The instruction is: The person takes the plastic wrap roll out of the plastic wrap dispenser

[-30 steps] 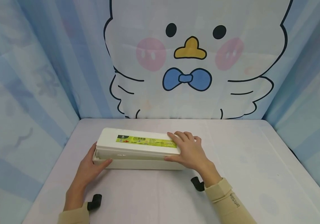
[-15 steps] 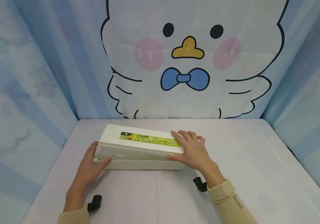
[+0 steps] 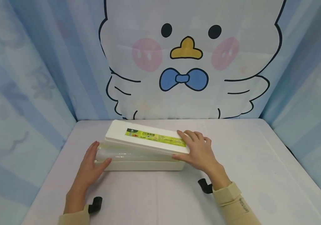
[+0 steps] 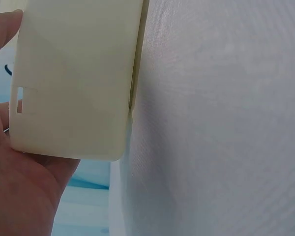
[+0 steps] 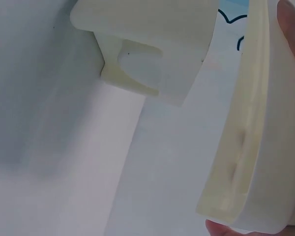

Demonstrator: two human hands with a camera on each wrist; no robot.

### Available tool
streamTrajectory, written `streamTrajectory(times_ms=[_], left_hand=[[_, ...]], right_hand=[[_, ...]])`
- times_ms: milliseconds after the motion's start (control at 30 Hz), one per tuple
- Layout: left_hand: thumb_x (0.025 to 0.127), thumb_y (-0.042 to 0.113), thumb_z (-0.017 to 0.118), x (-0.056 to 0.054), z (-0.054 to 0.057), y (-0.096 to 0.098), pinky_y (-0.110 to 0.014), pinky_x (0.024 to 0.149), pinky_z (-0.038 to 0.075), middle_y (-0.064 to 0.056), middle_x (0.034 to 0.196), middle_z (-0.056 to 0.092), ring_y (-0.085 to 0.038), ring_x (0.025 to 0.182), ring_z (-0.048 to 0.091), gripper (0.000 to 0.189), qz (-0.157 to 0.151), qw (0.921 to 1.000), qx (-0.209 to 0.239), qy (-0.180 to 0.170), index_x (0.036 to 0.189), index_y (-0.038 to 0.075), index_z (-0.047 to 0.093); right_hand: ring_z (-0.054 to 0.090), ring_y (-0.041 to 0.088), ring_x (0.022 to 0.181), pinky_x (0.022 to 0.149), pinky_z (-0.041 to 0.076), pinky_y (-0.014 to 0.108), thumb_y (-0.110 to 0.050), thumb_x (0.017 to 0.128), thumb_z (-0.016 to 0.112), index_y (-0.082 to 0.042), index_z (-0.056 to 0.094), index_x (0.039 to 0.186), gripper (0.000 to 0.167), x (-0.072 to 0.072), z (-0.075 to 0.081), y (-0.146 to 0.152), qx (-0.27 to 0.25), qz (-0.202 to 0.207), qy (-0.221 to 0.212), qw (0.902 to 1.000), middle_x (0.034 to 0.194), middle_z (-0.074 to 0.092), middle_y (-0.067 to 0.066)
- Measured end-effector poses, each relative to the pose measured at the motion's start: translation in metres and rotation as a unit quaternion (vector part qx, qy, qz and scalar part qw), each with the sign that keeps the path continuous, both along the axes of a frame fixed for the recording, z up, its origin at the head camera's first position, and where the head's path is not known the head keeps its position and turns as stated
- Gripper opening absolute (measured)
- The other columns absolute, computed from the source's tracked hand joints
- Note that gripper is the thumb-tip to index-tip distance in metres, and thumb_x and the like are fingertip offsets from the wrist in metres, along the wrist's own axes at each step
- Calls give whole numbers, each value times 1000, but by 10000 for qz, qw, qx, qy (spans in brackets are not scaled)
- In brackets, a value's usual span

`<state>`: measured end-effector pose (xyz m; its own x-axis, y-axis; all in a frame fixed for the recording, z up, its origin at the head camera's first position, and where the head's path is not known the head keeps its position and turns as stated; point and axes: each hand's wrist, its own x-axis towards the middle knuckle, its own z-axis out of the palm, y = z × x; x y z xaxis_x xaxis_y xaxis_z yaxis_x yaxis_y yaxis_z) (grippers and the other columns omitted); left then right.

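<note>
A long white cling film dispenser lies across the table, its base point(image 3: 146, 166) flat on the tabletop. In the base sits a clear, shiny roll of cling film point(image 3: 129, 155). My left hand point(image 3: 88, 172) grips the base's left end, thumb at the front and fingers behind. My right hand point(image 3: 198, 151) holds the right end of the lid point(image 3: 146, 135), which bears a yellow-green label. The lid is raised and tilted, its left end higher. In the right wrist view, the lid point(image 5: 275, 123) shows its hollow side, apart from the base's cut-out end point(image 5: 147, 29).
A white cloth covers the table point(image 3: 154, 200). Behind it hangs a curtain point(image 3: 149, 103) with a cartoon bird, and blue-white curtains close off both sides. Black wrist mounts point(image 3: 95, 204) stick out near both sleeves.
My right hand has lifted the lid and shifted it to the right, uncovering the film roll. My left hand stays on the base, which has hardly moved.
</note>
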<state>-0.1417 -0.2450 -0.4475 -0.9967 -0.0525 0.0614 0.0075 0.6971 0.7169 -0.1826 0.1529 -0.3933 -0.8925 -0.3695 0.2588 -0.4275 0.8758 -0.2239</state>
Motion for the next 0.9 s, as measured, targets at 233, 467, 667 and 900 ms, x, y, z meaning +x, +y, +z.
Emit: streamTrajectory(times_ms=[233,467,667,900], left_hand=[[97,35,67,4,0,2,-66,114,18,-28,162,15,-48,147,15,86,-97,9998,-32,142,157,-4,19],[98,37,66,5,-2,2,-68,113,19,-28,162,15,-49,146,17,88,-62,9998,-124,109,158,-3,17],[98,37,65,5,-2,2,-67,114,18,-27,162,14,-49,147,15,88,-62,9999,-146,68,158,-3,16],[98,39,66,3,-2,3,-67,114,17,-26,163,13,-48,147,15,89,-61,9999,-152,35,159,-2,15]], right_hand=[[41,38,131,98,34,67,-68,78,74,-19,44,154,95,5,-1,13,-20,-132,52,9999,148,48,12],[41,39,131,98,33,69,-67,77,76,-19,44,154,96,7,-3,22,-52,-229,48,9997,148,47,11],[43,40,129,97,33,70,-66,77,77,-18,45,153,96,8,-3,31,-80,-322,86,9994,147,48,12],[43,41,127,97,33,71,-64,78,78,-17,44,153,95,11,0,42,-111,-439,116,9989,146,47,13]])
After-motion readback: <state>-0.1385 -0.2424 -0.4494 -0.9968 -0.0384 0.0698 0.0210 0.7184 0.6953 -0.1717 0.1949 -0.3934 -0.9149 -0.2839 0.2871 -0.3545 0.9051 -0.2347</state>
